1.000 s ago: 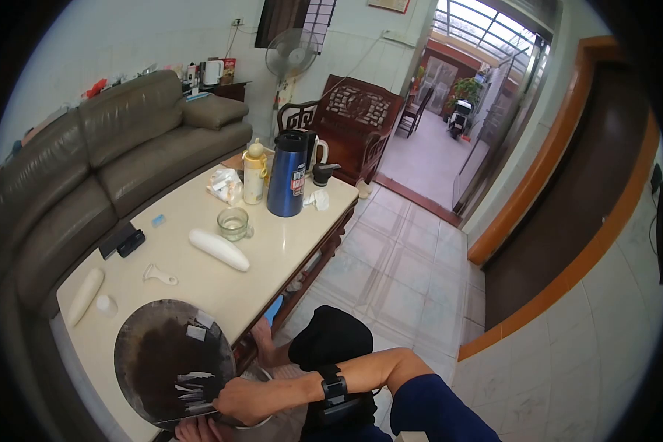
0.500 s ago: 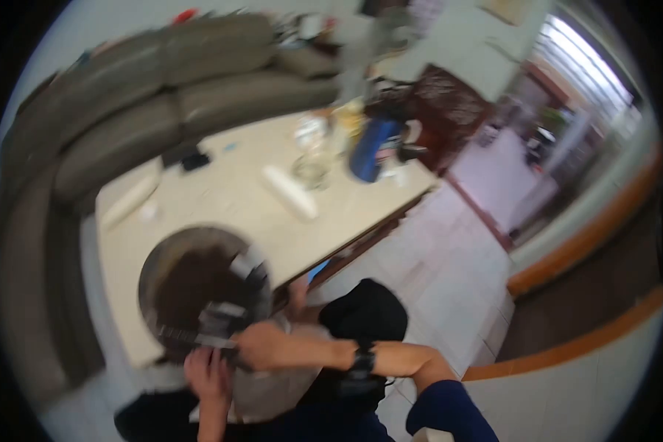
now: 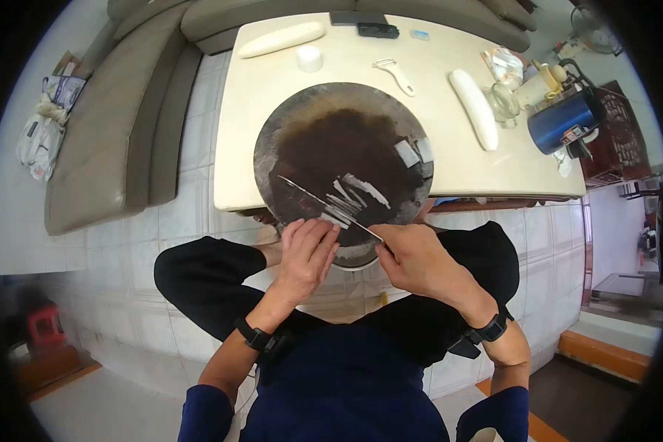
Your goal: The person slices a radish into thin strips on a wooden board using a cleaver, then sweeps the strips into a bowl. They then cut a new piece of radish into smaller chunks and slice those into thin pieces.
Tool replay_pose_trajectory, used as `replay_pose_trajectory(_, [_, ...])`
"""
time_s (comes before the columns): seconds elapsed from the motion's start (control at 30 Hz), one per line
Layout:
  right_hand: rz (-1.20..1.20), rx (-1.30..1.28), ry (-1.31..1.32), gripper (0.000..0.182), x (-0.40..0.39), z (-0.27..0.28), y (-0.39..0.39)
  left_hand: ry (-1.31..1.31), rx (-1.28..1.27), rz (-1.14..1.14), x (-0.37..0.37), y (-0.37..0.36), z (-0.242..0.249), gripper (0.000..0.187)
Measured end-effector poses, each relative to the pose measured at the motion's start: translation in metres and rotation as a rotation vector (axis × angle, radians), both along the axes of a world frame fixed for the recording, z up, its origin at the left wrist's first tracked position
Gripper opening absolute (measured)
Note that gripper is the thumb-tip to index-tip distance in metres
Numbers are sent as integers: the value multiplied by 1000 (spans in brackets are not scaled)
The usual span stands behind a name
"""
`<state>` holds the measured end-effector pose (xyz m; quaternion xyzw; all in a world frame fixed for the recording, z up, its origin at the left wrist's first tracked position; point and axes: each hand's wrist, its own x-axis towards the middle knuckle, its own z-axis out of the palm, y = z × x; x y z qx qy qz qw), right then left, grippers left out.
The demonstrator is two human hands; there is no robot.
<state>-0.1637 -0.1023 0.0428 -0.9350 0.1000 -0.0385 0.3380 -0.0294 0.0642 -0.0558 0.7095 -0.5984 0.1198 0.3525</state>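
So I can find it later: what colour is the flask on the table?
Dark blue flask with a black top, seen in the head view.

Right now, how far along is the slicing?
Done: several white strips and two chunks lie cut on the round chopping board. In hand: right hand holds the knife, left hand steadies a piece. Left: two whole white vegetables on the table.

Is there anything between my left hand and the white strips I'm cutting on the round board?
Nothing visible. The left hand rests directly on the pale strips on the dark round wooden board, beside the knife blade.
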Motion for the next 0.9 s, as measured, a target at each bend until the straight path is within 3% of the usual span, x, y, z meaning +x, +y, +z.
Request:
replay_pose_trajectory(0.33, [43, -39, -11, 11, -7, 3, 4, 12, 17, -26, 1, -1, 3, 38])
replay_pose_trajectory(0.5, [107, -256, 89, 25, -12, 5, 15, 23, 42, -19, 0, 0, 6, 31])
replay_pose_trajectory(0.6, [89, -213, 122, 32, -11, 8, 21, 32, 61, -25, 1, 1, 10, 27])
replay_pose_trajectory(0.9, [113, -173, 93, 22, 11, 1, 18, 44, 51, -14, 0, 1, 8, 26])
